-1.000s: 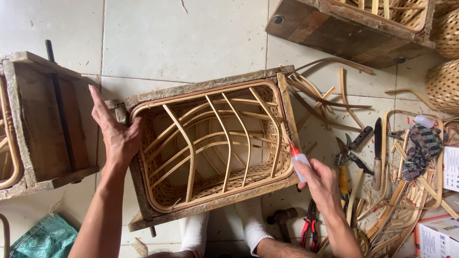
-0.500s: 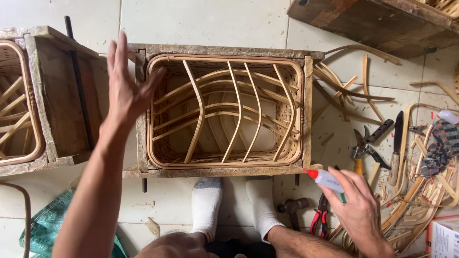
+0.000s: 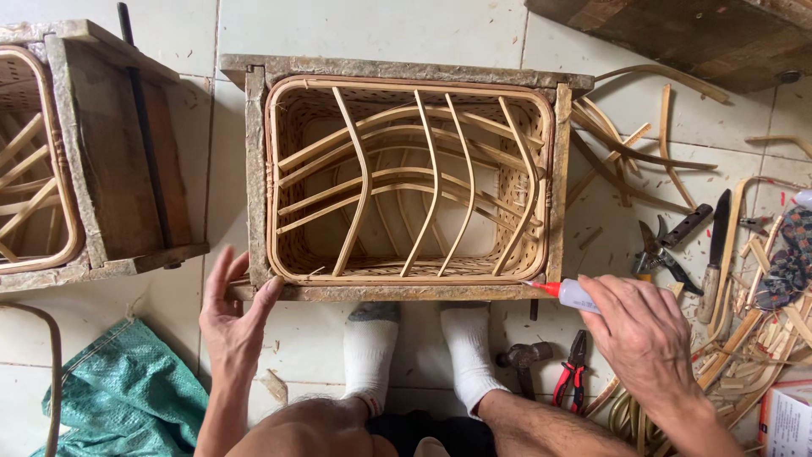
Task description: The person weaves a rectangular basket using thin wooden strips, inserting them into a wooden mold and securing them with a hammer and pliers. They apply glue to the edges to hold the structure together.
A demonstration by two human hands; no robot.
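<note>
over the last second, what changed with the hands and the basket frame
The left hand came down off the frame's left side to its near left corner. The wooden frame with the rattan basket turned from tilted to square in view. The right hand swung off the right rim to the near right corner, keeping hold of the glue bottle.

— What is underfoot here?
— A floor [image 3: 152, 338] of large pale tiles with thin grey joints, lit evenly by soft light.
— Anything lying on the floor?
— A green sack [image 3: 127, 398] at its lower left, cane offcuts [image 3: 643, 152] scattered on its right side, and a dark wooden box [image 3: 702, 38] at its top right corner.
</note>
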